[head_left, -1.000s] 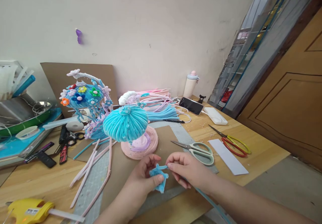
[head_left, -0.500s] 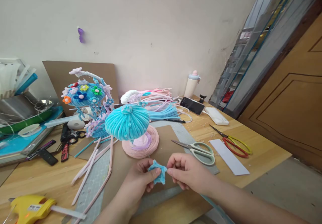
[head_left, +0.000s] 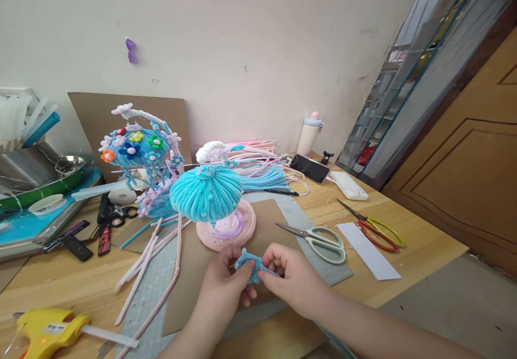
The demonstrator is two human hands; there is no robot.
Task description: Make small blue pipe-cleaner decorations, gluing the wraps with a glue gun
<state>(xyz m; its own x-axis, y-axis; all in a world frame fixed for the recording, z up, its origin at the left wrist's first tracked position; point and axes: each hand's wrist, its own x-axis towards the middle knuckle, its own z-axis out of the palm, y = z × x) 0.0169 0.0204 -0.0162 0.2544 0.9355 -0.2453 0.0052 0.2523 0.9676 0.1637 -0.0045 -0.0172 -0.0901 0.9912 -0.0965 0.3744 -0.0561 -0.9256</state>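
Between my two hands is a small light-blue piece of fuzzy pipe cleaner [head_left: 252, 274], bent into a rough star-like shape. My left hand [head_left: 226, 278] pinches its body between thumb and fingers. From its right side a short blue strand runs into my right hand [head_left: 288, 278], whose thumb and fingers are closed on it. Just beyond the hands stands a jellyfish-like lamp with a turquoise pleated shade [head_left: 207, 193] and a round pink base [head_left: 208, 240]. A blue strand [head_left: 333, 343] hangs below my right forearm.
Green-handled scissors [head_left: 325, 243], a white strip [head_left: 368, 251] and red-yellow scissors [head_left: 377, 232] lie right. A yellow glue gun [head_left: 52, 326] sits front left, near loose pink pipe cleaners [head_left: 141, 273]. Behind are a flower-covered lamp [head_left: 137, 149], pipe cleaner bundles [head_left: 262, 178], a phone [head_left: 310, 168] and a bottle [head_left: 309, 135].
My right hand has moved slightly left, closer to my left hand. The blue piece has turned and is more folded, with its strand now crossing the right thumb.
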